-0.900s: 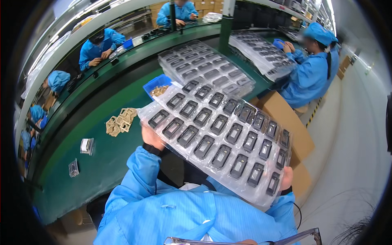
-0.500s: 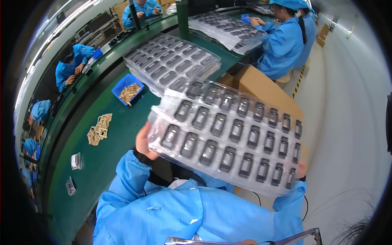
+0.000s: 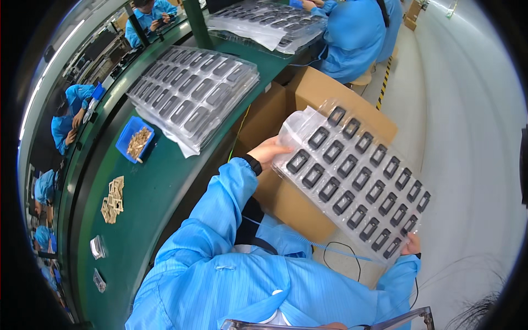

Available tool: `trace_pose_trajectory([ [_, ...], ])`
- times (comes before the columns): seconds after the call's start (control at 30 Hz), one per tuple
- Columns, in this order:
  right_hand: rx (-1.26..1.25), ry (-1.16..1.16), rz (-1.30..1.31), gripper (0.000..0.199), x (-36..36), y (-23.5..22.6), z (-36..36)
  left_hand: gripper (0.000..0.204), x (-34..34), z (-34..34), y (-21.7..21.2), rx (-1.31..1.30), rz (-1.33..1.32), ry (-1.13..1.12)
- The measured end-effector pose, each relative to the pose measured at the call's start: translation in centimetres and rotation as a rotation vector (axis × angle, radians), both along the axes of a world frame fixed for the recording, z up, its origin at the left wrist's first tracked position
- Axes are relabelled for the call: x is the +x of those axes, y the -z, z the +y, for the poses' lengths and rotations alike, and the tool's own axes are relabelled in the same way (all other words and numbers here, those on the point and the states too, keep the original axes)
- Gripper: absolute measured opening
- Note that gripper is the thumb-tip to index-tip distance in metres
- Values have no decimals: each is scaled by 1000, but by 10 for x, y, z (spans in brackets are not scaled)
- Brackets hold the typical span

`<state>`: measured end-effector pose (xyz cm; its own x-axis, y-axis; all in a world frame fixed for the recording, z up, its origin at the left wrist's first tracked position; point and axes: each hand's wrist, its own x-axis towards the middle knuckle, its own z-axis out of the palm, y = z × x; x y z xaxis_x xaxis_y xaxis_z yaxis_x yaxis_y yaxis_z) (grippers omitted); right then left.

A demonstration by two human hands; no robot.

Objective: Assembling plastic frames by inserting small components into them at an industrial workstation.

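Observation:
A clear plastic tray (image 3: 322,204) is held out in front of me, tilted, over the right side of an open cardboard box (image 3: 341,98). Rows of black oblong housings (image 3: 362,179) sit in its pockets. My left hand (image 3: 269,152) grips the tray's upper left end, thumb on top and fingers mostly hidden beneath. At the lower right corner, my right hand (image 3: 411,245) is closed on the edge, its fingers partly covered. A crumpled translucent white sheet (image 3: 291,125) shows at the tray's left end.
Left lies a green table (image 3: 181,181) with a tray stack (image 3: 228,118), a blue bin (image 3: 126,132) of tan pieces, loose tan frames (image 3: 113,201) and small packets (image 3: 98,247). Co-workers in blue (image 3: 352,41) sit beyond the box. Cables (image 3: 357,258) run along the floor.
Both hands have carried the tray rightward relative to my body, off the table-side and over the box. The view has shifted, and more of the box's inside shows.

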<state>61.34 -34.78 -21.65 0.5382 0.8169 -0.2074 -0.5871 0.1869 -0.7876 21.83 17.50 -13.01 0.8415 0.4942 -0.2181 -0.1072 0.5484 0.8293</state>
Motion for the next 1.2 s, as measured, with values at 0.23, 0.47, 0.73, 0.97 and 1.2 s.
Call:
trace_pose_trajectory([
  [0.23, -219, 55, -46, 64, -26, -25, 73, 50, 18, 25, 43, 709, 719, -123],
  [0.47, -338, 279, -230, 56, -43, -3, 167, 54, 25, 56, 48, 931, 830, -436],
  [0.73, -702, 497, -522, 50, -55, 39, 239, 43, 19, 97, 60, 1149, 982, -293],
  [0.97, -1125, 540, -934, 62, -86, 80, 272, 40, 21, 120, 79, 1311, 1047, -347],
  [1.2, -1438, 612, -662, 52, -94, 105, 312, 25, 30, 114, 103, 1378, 1232, -347],
])
